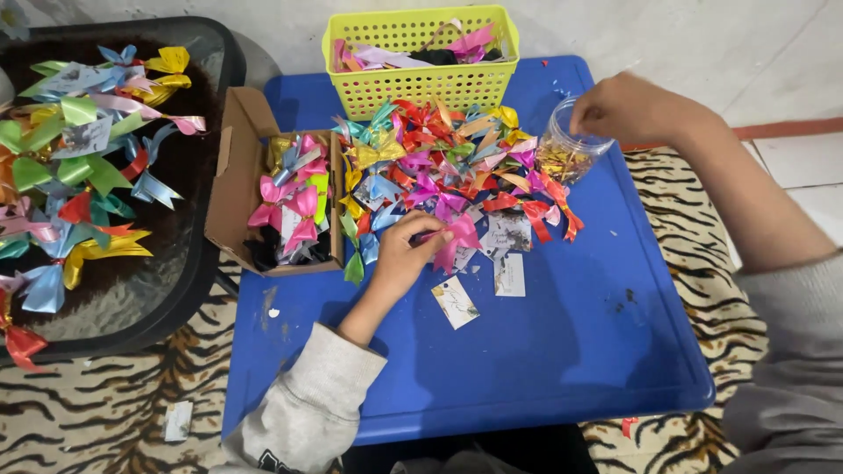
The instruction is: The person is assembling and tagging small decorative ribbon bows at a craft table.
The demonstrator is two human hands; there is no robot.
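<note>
My left hand (404, 254) rests on the blue table (544, 351) and pinches a pink ribbon bow (458, 239) at the near edge of a big heap of coloured ribbon bows (448, 158). My right hand (628, 107) reaches out to the far right and its fingers are at the mouth of a clear plastic jar (566, 151) with small gold pieces inside. Whether it holds anything is hidden. Several small white paper tags (455, 301) lie just in front of the heap.
A yellow-green plastic basket (421, 83) with ribbons stands at the table's back. An open cardboard box (235, 180) of bows sits left of the heap. A black tray (189, 254) with finished bows lies at far left. The table stands on a tiger-striped rug (105, 404).
</note>
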